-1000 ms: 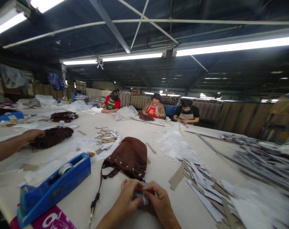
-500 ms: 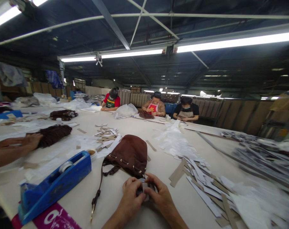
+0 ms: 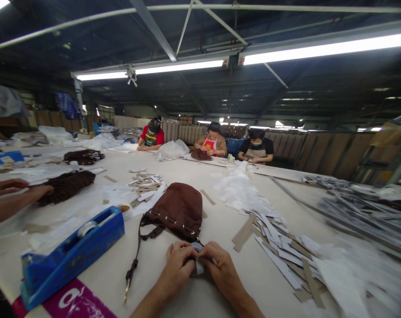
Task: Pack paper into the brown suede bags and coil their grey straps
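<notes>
Where the two hands meet near the front of the bench, left hand and right hand both pinch a pale scrap between their fingertips, fingers curled in. The scrap sits right at the mouth end of the brown bag and touches it; what the scrap is, cannot tell. The bag lies on the bench just beyond the hands, with metal eyelets along its near rim. Its dark strap runs down left of the left hand, buckle end toward the bench edge. Blue tape dispenser is left of the strap, angled, with a pink label by its near end. Small open pot sits just behind the dispenser. Card and paper strips fan out right of the right hand, near but not touching. Another strip pile lies behind the bag, and white tissue sheets lie beyond it to the right. Far left, a co-worker's hand rests against a dark brown bundle. Three people sit at the far end of the bench, well apart from the hands.
</notes>
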`<state>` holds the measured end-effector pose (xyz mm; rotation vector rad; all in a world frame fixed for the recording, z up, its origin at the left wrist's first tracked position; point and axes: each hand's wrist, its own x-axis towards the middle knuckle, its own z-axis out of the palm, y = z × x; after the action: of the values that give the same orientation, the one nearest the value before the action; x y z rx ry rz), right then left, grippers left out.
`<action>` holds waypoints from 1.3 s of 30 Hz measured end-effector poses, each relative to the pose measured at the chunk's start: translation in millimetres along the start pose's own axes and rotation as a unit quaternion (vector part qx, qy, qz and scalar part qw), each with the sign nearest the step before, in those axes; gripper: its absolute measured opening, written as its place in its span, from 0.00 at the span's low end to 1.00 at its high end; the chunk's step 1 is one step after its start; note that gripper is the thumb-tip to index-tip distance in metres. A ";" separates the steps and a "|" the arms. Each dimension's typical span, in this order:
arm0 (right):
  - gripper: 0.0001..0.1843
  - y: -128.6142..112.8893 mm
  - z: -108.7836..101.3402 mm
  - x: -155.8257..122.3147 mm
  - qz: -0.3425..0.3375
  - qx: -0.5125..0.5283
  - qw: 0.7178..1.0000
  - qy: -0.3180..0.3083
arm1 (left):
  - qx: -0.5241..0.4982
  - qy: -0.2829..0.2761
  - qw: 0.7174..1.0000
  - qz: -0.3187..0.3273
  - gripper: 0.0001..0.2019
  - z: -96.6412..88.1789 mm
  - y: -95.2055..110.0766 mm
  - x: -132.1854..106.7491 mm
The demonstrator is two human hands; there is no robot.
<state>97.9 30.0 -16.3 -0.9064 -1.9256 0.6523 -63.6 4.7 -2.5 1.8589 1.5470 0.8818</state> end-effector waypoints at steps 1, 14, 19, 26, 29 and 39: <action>0.09 1.2 0.8 -0.6 -0.005 -0.003 1.000 0.002 | -0.004 -0.006 1.000 -0.007 0.12 -0.8 -0.5 1.1; 0.09 12.9 10.9 -4.2 -0.035 -0.041 0.998 0.025 | 0.028 0.007 0.999 -0.021 0.10 5.1 2.8 3.0; 0.07 11.3 7.8 -2.7 -0.038 -0.027 0.999 0.027 | 0.020 0.016 1.000 -0.015 0.08 8.0 2.9 -0.4; 0.04 4.7 -1.0 0.0 -0.017 -0.006 1.000 -0.011 | 0.016 0.030 0.998 -0.043 0.12 13.4 4.2 1.4; 0.05 1.0 -3.5 -0.4 -0.014 -0.002 1.000 -0.015 | 0.021 0.037 0.998 -0.047 0.11 13.8 3.5 2.2; 0.10 2.5 -3.5 -4.5 -0.053 -0.072 0.995 -0.034 | 0.017 0.053 0.997 -0.048 0.09 15.8 2.8 2.8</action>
<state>103.3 28.2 -18.7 -0.8724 -2.0869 0.4923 -49.3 6.9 -9.8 1.7702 1.7101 0.9297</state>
